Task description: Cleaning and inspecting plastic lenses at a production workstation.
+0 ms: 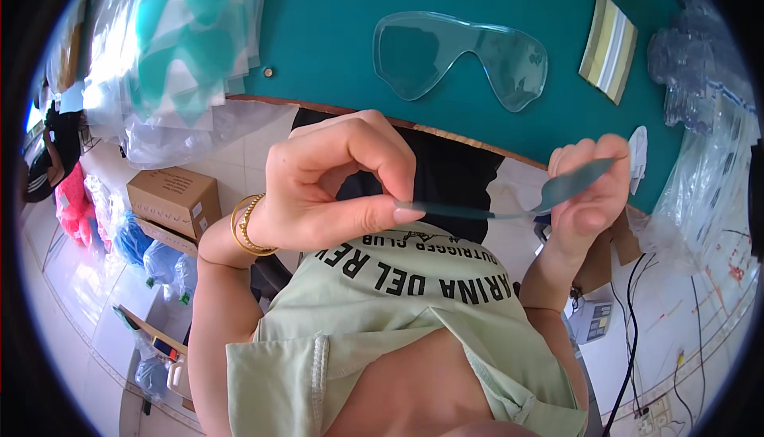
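A dark, grey-green tinted goggle lens (571, 185) hangs above the table's near edge, between my hands, turned nearly edge-on. My left hand (338, 178) pinches its left end between thumb and fingertip. Around its right end, the fingers of my right hand (593, 186) are curled, with the thumb below. Beyond my hands a clear goggle lens (422, 59), with a notch for the nose, lies flat on the green table top (326, 39).
Stacked film sheets with green lens shapes (187, 47) overhang the table's left edge. A small round piece (268, 72) lies beside them. At right are a striped pad (609, 47) and clear plastic bags (692, 79). Cardboard boxes (175, 198) and black cables (631, 333) are below.
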Demonstrator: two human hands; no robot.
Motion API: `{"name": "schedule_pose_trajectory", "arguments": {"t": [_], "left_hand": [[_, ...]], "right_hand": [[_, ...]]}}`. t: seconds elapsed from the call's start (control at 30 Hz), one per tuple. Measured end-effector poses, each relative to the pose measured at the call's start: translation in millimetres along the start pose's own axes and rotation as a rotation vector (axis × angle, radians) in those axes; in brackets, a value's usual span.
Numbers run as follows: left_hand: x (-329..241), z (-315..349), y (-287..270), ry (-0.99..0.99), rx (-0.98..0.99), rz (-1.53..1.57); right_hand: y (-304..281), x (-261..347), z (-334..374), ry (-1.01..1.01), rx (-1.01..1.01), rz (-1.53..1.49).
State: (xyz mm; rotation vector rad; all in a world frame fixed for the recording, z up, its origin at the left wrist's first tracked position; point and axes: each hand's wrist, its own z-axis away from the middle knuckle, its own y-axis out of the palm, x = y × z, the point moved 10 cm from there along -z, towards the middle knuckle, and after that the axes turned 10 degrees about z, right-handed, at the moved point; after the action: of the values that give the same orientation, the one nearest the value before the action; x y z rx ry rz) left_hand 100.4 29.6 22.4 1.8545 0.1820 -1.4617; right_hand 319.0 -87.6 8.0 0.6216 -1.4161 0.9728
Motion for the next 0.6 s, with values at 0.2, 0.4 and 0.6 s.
{"name": "schedule_pose_trajectory", "arguments": {"t": [0.2,0.4,0.6], "left_hand": [[-1,-6,9,0.043,0.127,-0.048],[-19,-13,-21,0.171,-0.252,-0.261],[-13,-29,-33,0.165,-0.371,-0.549]], "right_hand": [[3,4,-12,-0.149,0.126,-0.193],[-5,5,-21,0.047,0.012,-0.065],[3,2,-47,0.117,-0.051,0.2]]}}
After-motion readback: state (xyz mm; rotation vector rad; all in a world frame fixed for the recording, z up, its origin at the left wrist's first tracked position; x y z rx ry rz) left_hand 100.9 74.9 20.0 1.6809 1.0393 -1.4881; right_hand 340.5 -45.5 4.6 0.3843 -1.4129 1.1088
